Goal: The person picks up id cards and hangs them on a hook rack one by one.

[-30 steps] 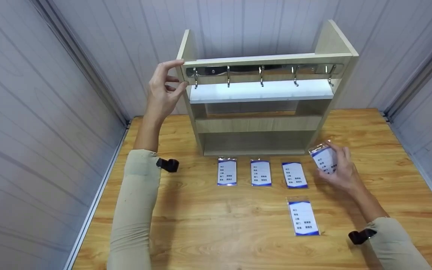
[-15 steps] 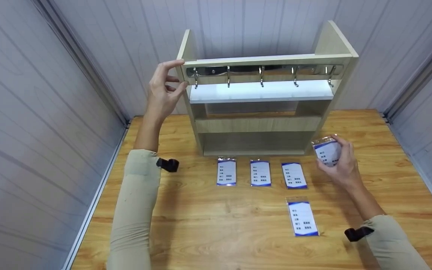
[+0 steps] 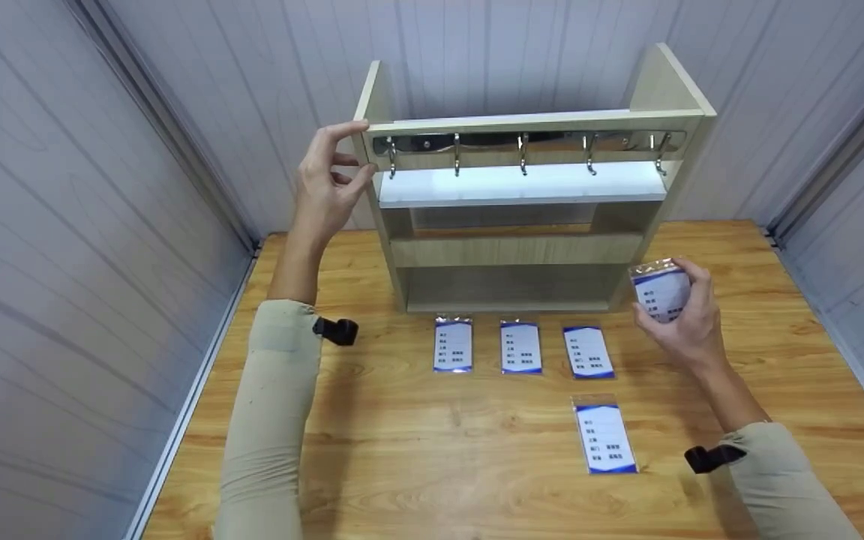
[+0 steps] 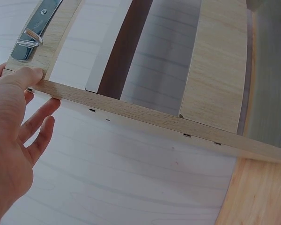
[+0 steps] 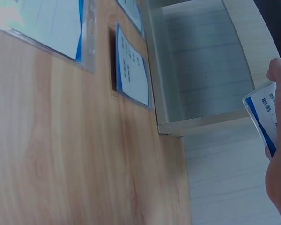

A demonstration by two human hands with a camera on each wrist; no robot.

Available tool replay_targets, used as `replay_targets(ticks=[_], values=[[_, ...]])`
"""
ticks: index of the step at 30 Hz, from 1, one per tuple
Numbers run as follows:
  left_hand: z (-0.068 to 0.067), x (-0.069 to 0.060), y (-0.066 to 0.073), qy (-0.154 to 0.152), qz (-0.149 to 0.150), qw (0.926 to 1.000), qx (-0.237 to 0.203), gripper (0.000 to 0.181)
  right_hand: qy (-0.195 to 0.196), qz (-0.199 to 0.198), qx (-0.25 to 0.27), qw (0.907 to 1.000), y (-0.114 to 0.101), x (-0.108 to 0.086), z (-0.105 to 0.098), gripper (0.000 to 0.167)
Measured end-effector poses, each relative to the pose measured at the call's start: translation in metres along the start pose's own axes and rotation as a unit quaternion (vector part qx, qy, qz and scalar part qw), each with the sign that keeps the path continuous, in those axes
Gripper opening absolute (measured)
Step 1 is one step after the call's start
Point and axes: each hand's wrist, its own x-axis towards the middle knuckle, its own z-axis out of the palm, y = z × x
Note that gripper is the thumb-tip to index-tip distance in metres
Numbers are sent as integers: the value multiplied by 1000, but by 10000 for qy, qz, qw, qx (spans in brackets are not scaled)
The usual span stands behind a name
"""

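Note:
At the upper left of the wooden shelf unit (image 3: 514,251), my left hand (image 3: 325,180) pinches the side panel (image 4: 145,111) between thumb and fingers, as the left wrist view also shows. My right hand (image 3: 691,322) holds a badge card (image 3: 661,292) by its edges, raised above the table beside the unit's lower right corner. The card is white with a blue band and a transparent top edge; the palm covers part of it. A metal hook rail (image 3: 492,141) with several hooks runs along the unit's top front board.
In front of the unit three badge cards lie in a row: left card (image 3: 453,346), middle card (image 3: 521,349), right card (image 3: 589,352). Nearer lies one more card (image 3: 605,439). Pale panel walls (image 3: 102,262) enclose the wooden table (image 3: 432,450).
My right hand has lifted the badge card up and slightly to the right, turning it more upright. The left hand stays on the side panel.

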Motion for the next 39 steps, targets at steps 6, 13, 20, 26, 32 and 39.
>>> replay_targets(ticks=[6,13,20,26,32,39], values=[[0,0,0,6,-19,10000,22,50,154,66,-15,9999,-6,8,-2,91],[1,0,0,-5,-8,10000,18,50,552,157,155,9982,-16,23,-4,90],[2,0,-1,-7,-12,10000,60,50,821,51,212,9964,-21,40,-5,85],[3,1,0,-48,54,10000,-43,50,987,91,309,9946,-27,49,-7,81],[3,1,-1,-30,6,10000,-42,50,1072,37,371,9935,-34,61,-8,80],[4,3,1,-59,-62,10000,13,51,1326,195,590,9892,-43,77,-7,79]])
